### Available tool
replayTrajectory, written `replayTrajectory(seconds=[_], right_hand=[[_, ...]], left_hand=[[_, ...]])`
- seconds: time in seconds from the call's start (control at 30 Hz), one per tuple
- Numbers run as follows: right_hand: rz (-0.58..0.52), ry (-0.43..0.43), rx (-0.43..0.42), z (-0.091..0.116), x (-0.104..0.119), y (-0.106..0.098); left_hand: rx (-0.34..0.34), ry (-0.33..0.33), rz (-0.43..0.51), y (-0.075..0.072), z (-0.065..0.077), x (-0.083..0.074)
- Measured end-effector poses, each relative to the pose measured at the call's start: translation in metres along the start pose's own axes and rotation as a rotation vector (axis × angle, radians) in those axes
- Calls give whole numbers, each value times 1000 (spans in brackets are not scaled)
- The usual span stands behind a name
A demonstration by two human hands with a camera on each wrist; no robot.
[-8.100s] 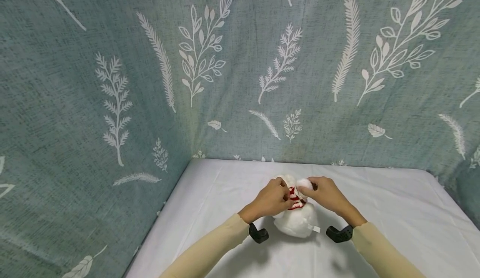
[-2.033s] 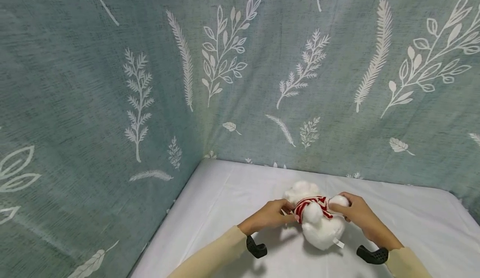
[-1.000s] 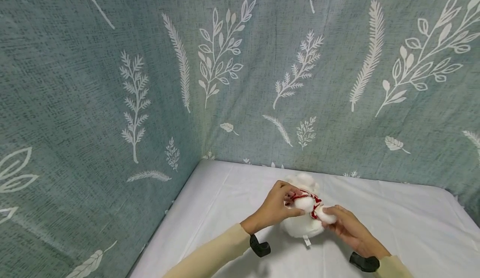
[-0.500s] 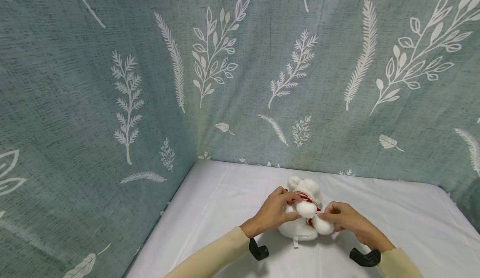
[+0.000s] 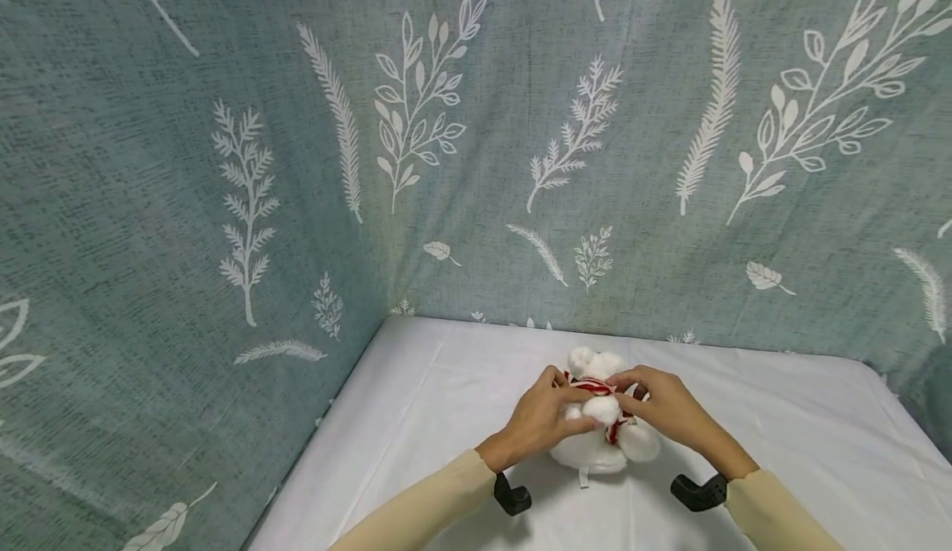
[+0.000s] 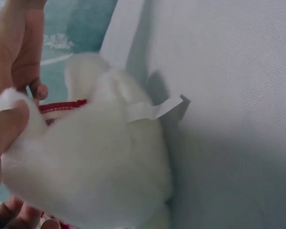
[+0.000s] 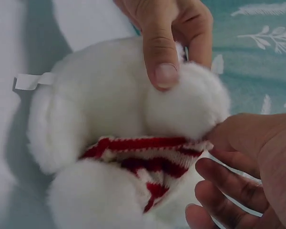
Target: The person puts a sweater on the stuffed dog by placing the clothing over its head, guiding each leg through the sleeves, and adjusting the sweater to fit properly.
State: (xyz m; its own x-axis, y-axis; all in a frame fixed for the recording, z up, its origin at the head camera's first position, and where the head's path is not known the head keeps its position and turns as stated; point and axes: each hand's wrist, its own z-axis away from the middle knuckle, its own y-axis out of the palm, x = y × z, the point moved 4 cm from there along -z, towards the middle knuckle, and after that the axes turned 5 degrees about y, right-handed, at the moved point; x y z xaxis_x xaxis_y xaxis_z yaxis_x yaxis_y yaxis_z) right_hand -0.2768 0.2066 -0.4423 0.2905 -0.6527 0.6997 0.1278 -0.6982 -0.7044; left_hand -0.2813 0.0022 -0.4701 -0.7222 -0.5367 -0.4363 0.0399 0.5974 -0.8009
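Note:
A white plush bear point(image 5: 587, 453) with a white tag sits on the table. Around its neck goes a red-and-white striped knitted scarf point(image 7: 167, 164). My left hand point(image 5: 539, 419) holds the bear from the left, its thumb point(image 7: 165, 71) pressed on a round fluffy paw. Behind the body its other fingers are mostly hidden, with a few showing in the left wrist view. At the upper right of the bear is my right hand point(image 5: 669, 406), thumb and forefinger pinching the scarf's edge beside that paw; its remaining fingers are loosely bent.
White cloth covers the table point(image 5: 781, 435). A blue-green curtain point(image 5: 476, 270) with white leaf prints hangs behind it and along the left side. Each wrist carries a black camera mount point(image 5: 699, 493).
My right hand has left the bear's right-hand limb and moved up and left to the scarf. Over the last two seconds the bear has turned, while my left hand keeps hold of it.

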Motion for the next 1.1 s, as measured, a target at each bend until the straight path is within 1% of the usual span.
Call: replayTrajectory(seconds=[0.13,0.2,0.33,0.43,0.53,0.63,0.73,0.83,0.9,1.0,1.03,1.1], right_hand=[[65,-43,-35,-4,2,2],[72,-44,-56,-4,2,2],[-4,5,-92,-2,2,-1],[-82,22,-120,0,4,-3],[-144,5,-116,3,6,-2],[-172,-40,-93,6,8,1],[-175,-103,-66,9,8,3],[-163,-165,-21,12,8,4],[-161,-193,15,14,8,5],[-178,-189,71,16,7,9],[-180,-179,83,17,7,10],[-184,-152,104,17,5,14]], left_hand=[[3,14,-20,2,-2,-1],[-2,20,-18,3,-3,-2],[-26,35,-37,5,-6,-4],[-62,24,-71,5,-9,-3],[-85,-27,-82,4,-12,-2],[-84,-95,-47,3,-16,0],[-84,-180,8,3,-19,2],[-104,-274,45,3,-21,6],[-126,-317,51,4,-22,8],[-149,-344,109,4,-22,11],[-153,-337,128,5,-22,11],[-142,-302,168,8,-24,10]])
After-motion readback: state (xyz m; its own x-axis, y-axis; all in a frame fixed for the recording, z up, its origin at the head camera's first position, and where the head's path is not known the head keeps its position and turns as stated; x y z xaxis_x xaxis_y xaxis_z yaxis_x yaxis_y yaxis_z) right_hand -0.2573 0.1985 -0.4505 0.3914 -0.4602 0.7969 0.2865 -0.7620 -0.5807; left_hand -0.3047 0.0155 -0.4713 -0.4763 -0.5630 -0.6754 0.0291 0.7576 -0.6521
